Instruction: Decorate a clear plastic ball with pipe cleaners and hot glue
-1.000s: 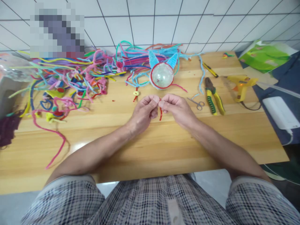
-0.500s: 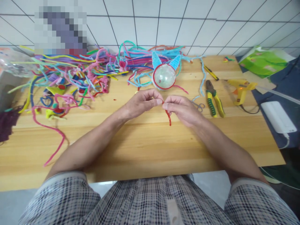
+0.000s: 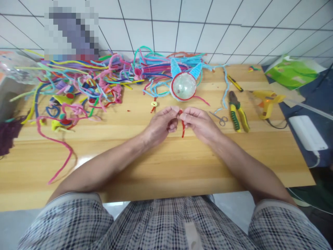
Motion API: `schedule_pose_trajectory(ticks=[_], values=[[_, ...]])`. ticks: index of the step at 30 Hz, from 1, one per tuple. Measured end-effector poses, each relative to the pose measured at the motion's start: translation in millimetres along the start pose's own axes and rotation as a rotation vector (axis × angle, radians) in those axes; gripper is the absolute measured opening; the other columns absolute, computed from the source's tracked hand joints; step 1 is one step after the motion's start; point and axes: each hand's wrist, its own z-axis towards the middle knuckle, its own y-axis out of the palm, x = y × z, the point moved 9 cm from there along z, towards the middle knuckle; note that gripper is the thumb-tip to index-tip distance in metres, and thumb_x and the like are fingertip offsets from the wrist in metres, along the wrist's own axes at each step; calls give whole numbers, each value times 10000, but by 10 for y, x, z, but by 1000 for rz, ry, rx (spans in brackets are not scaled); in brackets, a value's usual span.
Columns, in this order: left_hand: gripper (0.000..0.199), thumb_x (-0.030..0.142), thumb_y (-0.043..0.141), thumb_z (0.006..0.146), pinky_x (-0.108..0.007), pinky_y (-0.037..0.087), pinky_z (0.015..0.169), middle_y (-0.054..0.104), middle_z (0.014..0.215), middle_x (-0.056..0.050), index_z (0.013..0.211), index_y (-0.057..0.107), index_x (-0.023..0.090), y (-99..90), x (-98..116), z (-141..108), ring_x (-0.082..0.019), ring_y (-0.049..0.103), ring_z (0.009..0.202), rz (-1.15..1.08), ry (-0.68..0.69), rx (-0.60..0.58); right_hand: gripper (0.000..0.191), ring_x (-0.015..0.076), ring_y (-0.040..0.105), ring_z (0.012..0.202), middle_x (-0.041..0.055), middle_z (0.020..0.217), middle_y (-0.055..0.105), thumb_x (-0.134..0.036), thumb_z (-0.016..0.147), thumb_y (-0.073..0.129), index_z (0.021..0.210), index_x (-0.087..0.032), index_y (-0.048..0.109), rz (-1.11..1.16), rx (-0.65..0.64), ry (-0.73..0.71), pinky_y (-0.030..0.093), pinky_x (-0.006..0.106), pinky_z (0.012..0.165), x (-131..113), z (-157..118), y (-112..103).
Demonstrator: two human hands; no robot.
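Note:
Over the middle of the table, my left hand [image 3: 164,125] and my right hand [image 3: 199,123] meet fingertip to fingertip. Both pinch a short red pipe cleaner [image 3: 183,130], whose loose end hangs down between them; its upper part is mostly hidden by the fingers. Just beyond the hands sits a clear ball [image 3: 184,86] with a red rim and two blue fuzzy ears. To the left of it lies a small yellow ring on a red pipe cleaner piece [image 3: 154,104]. Small scissors [image 3: 221,119] rest right of my right hand.
Heaped pipe cleaners [image 3: 85,80] in many colours cover the back left. At the right lie green-yellow pliers [image 3: 237,111], a yellow cutter knife [image 3: 235,83], a yellow glue gun [image 3: 266,100] and a white box with a cable [image 3: 307,132]. A tiled wall [image 3: 166,27] stands behind the table.
My left hand has turned, its fingers curling in more, and moved slightly right and down. The red pipe cleaner's hanging end has swung left. The yellow ring and the scissors show more fully now.

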Motion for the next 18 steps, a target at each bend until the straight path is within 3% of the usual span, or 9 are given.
schedule_pose_trajectory(ticks=[3, 6, 9, 14, 18], values=[[391, 476, 971, 870, -204, 284, 460, 643, 812, 24, 919, 740, 165, -32, 247, 134, -45, 439, 500, 173, 99, -93, 436, 118, 476, 653, -51, 708, 586, -536, 721, 982, 766, -231, 674, -5, -27, 35, 426, 288, 650, -37, -1, -17], [468, 553, 1022, 807, -219, 297, 491, 613, 736, 30, 893, 767, 170, 36, 453, 157, -64, 431, 536, 398, 181, -267, 358, 118, 487, 651, -47, 685, 601, -459, 726, 952, 738, -230, 676, -32, -29, 62, 428, 283, 650, -67, -15, -42], [451, 568, 1016, 825, -231, 292, 515, 601, 679, 31, 878, 785, 184, 81, 565, 104, -84, 413, 564, 568, 238, -347, 310, 118, 500, 652, -41, 685, 625, -431, 726, 932, 734, -224, 702, -45, -35, 61, 427, 283, 652, -80, -25, -47], [450, 578, 992, 848, -252, 276, 518, 572, 649, 34, 853, 776, 184, 107, 546, 72, -90, 406, 555, 591, 247, -349, 334, 112, 502, 643, -44, 675, 618, -446, 750, 948, 731, -214, 708, -42, -58, 42, 408, 283, 649, -91, -19, -33], [507, 570, 1051, 763, -223, 237, 488, 484, 607, 73, 856, 745, 177, 77, 369, 64, -65, 348, 513, 353, 205, -220, 448, 101, 485, 633, -57, 684, 592, -532, 737, 1020, 747, -214, 705, 11, -29, -9, 394, 276, 636, -86, -9, -16]])
